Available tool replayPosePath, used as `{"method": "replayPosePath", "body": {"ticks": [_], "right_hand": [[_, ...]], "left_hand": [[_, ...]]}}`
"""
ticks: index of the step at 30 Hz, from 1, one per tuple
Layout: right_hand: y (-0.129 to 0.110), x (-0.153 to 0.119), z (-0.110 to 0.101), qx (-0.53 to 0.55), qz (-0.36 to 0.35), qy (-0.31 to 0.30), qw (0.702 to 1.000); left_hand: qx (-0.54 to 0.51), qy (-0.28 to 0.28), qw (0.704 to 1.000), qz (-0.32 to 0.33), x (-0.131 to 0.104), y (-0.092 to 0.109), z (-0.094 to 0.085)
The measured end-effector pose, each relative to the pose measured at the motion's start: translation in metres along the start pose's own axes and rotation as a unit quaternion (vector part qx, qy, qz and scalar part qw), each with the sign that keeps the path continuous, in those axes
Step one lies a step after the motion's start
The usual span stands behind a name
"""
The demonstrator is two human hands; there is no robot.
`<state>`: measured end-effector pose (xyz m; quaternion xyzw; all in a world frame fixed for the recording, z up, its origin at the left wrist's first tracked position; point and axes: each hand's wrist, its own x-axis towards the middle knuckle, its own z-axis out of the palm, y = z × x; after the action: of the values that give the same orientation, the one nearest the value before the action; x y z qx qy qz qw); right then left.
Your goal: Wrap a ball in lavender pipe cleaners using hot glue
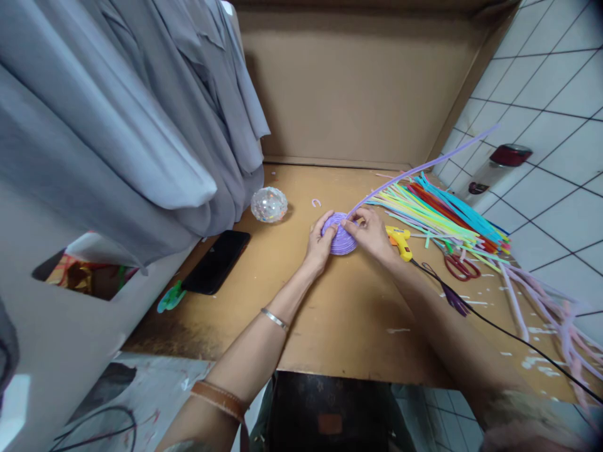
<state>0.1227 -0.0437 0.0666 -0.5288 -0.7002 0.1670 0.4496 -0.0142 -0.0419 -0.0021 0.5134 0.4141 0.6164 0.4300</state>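
Observation:
A flat purple coil of pipe cleaner [343,243] is held between my two hands above the wooden table. My left hand [322,240] grips its left edge, thumb lying on the coil's face. At the upper right rim, my right hand [369,231] pinches the coil with thumb and fingers. From there a loose purple pipe cleaner [419,168] sticks out long and straight toward the upper right. A yellow hot glue gun [399,242] lies just right of my right hand, its black cord trailing to the lower right.
Right of the hands lie many coloured pipe cleaners [438,210], red-handled scissors [462,267] and pale purple strands [541,295]. On the left are a faceted clear ball [269,204], a black phone [217,262] and a green item [171,297]. A grey curtain [141,113] hangs at left.

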Motion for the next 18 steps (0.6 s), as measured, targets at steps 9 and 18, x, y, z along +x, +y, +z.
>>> {"method": "replayPosePath", "body": {"ticks": [9, 18], "right_hand": [[0.014, 0.015, -0.014, 0.103, 0.005, -0.073, 0.992], [0.009, 0.015, -0.018, 0.128, -0.002, -0.084, 0.988]], "left_hand": [[-0.04, 0.01, 0.999, -0.022, 0.002, 0.006, 0.0], [-0.04, -0.002, 0.999, -0.033, 0.001, 0.014, 0.0]]}}
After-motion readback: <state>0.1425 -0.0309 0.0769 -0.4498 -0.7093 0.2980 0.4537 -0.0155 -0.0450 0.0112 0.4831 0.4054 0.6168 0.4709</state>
